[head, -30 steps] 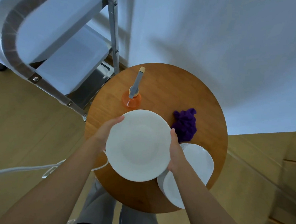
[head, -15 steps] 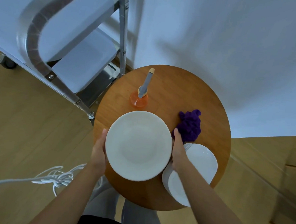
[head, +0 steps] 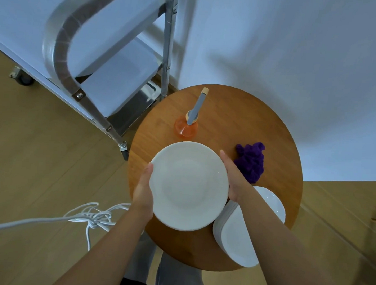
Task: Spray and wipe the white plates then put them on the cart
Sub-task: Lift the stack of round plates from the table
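Note:
I hold a round white plate [head: 188, 186] above the near left part of the round wooden table [head: 276, 151]. My left hand [head: 144, 188] grips its left rim and my right hand [head: 233, 177] grips its right rim. A stack of white plates [head: 266, 211] lies at the table's near right edge, partly under my right forearm. The orange spray bottle [head: 187, 126] with a grey nozzle stands behind the held plate. A crumpled purple cloth [head: 251, 161] lies to the right. The metal cart [head: 113, 57] with pale shelves stands at the upper left.
A tangled white cable [head: 91, 218] lies on the wooden floor to the left. The cart's leg and caster [head: 123, 148] stand close to the table's left edge. A white wall rises behind the table. Wooden furniture shows at the far right.
The view has shifted so the cart shows more fully. My left hand slid from the plate's far left rim to its left side. The plate stays between both hands.

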`<state>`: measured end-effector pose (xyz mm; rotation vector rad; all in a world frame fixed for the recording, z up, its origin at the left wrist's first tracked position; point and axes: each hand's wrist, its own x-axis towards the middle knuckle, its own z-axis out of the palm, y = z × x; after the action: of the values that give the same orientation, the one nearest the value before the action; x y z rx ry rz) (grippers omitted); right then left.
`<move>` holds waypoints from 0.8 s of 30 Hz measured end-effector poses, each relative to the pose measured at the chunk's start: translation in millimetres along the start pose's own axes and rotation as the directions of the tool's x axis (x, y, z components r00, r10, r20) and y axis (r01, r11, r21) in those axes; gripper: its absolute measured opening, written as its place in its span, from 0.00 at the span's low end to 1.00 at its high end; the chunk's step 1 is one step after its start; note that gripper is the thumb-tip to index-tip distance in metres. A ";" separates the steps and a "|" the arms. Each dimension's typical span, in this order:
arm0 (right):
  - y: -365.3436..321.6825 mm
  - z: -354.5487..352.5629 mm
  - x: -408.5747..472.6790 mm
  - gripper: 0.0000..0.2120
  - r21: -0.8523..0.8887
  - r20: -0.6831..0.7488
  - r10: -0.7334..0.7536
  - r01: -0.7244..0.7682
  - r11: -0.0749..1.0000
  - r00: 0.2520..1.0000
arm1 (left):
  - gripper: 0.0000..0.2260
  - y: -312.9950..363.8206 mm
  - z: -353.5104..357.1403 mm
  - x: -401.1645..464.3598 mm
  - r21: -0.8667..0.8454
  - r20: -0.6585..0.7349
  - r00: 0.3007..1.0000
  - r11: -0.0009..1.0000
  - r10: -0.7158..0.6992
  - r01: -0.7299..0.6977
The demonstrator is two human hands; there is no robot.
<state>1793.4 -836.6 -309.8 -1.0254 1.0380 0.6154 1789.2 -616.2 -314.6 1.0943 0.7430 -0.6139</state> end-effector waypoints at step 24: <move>95.3 12.5 -18.4 0.19 0.379 -0.203 -0.215 0.279 0.883 0.955 | 0.30 38.4 -1.3 17.6 0.354 0.300 0.952 0.934 -0.064 -0.049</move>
<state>1712.8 -784.3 -328.4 -0.8273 1.0916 0.0997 1828.7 -603.2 -307.4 1.2907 0.3694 -0.9289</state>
